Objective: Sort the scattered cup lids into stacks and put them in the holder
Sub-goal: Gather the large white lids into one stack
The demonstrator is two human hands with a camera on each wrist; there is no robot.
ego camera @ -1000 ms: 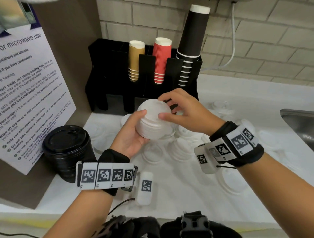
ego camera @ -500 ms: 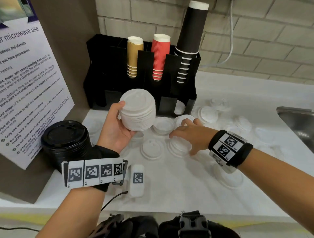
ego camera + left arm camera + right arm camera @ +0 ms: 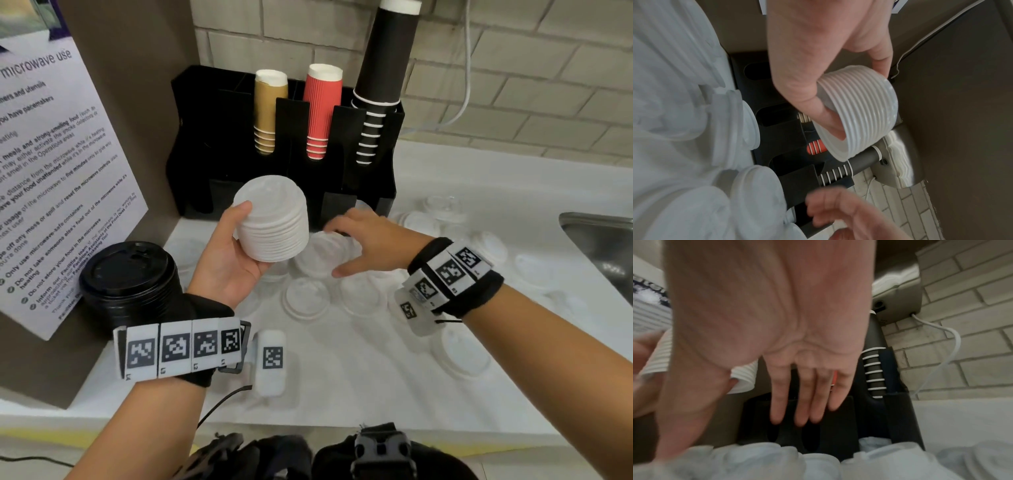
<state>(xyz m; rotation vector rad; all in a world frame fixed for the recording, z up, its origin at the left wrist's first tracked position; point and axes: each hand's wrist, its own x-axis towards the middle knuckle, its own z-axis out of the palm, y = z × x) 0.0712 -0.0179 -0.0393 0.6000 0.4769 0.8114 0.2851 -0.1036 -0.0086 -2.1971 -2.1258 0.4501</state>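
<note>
My left hand (image 3: 241,236) grips a tall stack of white lids (image 3: 274,219) from the side, tilted, above the counter in front of the black holder (image 3: 212,144). In the left wrist view the thumb and fingers curl round that stack (image 3: 863,113). My right hand (image 3: 334,249) hovers just right of the stack, over loose white lids (image 3: 306,298) on the counter. Its fingers (image 3: 777,402) are straight and spread, holding nothing; the hand is motion-blurred. More scattered lids (image 3: 460,356) lie to the right.
The holder carries brown cups (image 3: 269,102), red cups (image 3: 322,102) and tall black cups (image 3: 383,68). A stack of black lids (image 3: 132,274) stands at the left by a notice board (image 3: 51,171). A steel sink (image 3: 606,246) lies at the right edge.
My right hand left the top of the stack, dropped to the loose lids, then shifted left toward the stack. My left hand carried the stack slightly left.
</note>
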